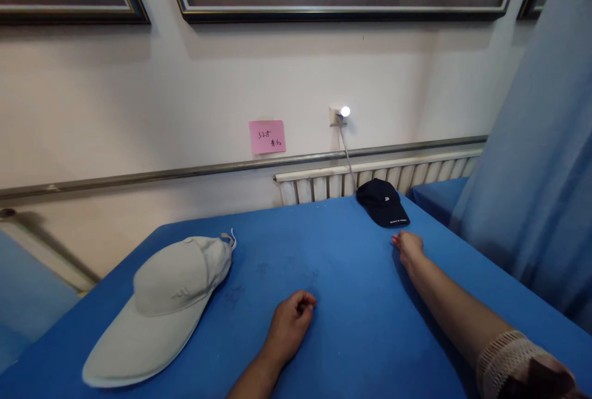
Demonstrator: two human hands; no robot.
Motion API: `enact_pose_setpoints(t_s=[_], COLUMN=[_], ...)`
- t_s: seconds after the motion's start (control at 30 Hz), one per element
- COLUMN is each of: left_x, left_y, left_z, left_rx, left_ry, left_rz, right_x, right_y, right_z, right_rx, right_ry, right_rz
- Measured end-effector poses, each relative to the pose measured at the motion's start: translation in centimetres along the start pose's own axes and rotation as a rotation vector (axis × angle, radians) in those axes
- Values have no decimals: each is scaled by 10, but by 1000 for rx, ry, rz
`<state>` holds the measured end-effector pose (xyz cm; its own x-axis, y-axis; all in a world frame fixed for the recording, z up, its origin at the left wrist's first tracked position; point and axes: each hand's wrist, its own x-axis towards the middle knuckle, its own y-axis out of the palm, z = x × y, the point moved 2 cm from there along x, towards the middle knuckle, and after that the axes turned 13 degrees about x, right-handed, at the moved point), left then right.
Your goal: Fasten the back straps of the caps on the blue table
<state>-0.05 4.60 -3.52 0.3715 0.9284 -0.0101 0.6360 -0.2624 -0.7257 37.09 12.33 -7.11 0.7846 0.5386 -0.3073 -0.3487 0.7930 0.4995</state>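
A pale grey cap (173,285) with a long brim lies on the left of the blue table cover (342,349), its brim towards the near left and a cord loop at its back. To the right of it my left hand (290,325) rests on the cover, fingers curled loosely towards the thumb, with nothing seen in them. A smaller black cap (382,201) with white marks sits at the far right corner, brim facing me. Just short of that brim is my right hand (409,248), apart from it, fingers bent together and no object showing.
Behind the table run a metal rail (222,168) and a white radiator (324,186). A pink note (267,137) and a socket with a lit plug (340,115) are on the wall. Framed pictures (342,15) hang above. A blue curtain (541,158) hangs at the right.
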Motion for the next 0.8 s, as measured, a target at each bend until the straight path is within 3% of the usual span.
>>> enact_pose_setpoints(t_s=[0.1, 0.23, 0.33, 0.4, 0.53, 0.6, 0.73, 0.8], left_x=[0, -5, -7, -8, -11, -14, -25, -31], left_y=[4, 9, 13, 14, 0, -20, -83, -121], left_z=[2, 0, -1, 1, 6, 10, 21, 25], left_rx=[20, 1, -83, -162, -194, -146, 1, 208], left_ry=[8, 36, 52, 11, -61, -92, -218, -251], left_rz=[-21, -30, -67, -100, -281, -424, -753, -881], right_x=[-56, -159, -234, -266, -276, -265, -246, -243], right_y=[-5, -9, -7, -4, 0, -2, -4, -2], right_z=[-21, -65, -94, -104, -105, -102, -100, -101], right_rx=[-104, -196, -297, -332, -442, -530, -454, -402], right_ry=[82, 215, 232, 179, -96, -110, 27, 79], right_rz=[38, 223, 518, 695, 936, 995, 1046, 1050])
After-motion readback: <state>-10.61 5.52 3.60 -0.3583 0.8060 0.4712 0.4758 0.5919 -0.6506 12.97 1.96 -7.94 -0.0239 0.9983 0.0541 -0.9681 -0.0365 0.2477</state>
